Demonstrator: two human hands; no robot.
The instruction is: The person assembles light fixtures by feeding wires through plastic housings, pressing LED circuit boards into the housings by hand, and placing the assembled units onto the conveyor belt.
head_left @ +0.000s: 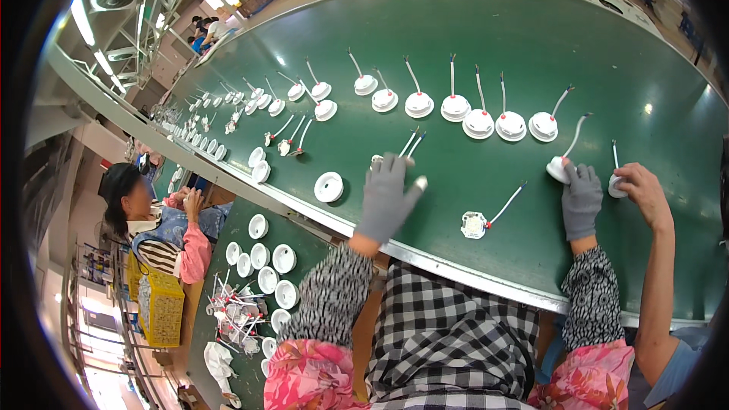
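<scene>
My left hand [387,193], in a grey glove with a bare thumb tip, reaches over the near part of the green bench. Its fingers are stretched out and the thumb stands apart. Just beyond the fingertips lie small white boards with wires [412,144], partly covered by the hand. My right hand [582,201], also gloved, has its fingers closed on the edge of a white round lamp [558,170] whose wire sticks up. Between my hands lies a flat white LED board [473,225] with a red-sleeved wire. To the left sits a white ring-shaped housing [329,187].
Several white lamps [418,104] with upright wires form a row across the bench [531,30]. A co-worker's bare hand [645,191] holds another lamp at the right. On the lower left, a side table carries white cups [284,259] and heaped wired boards [239,315]; another person [163,216] sits beyond.
</scene>
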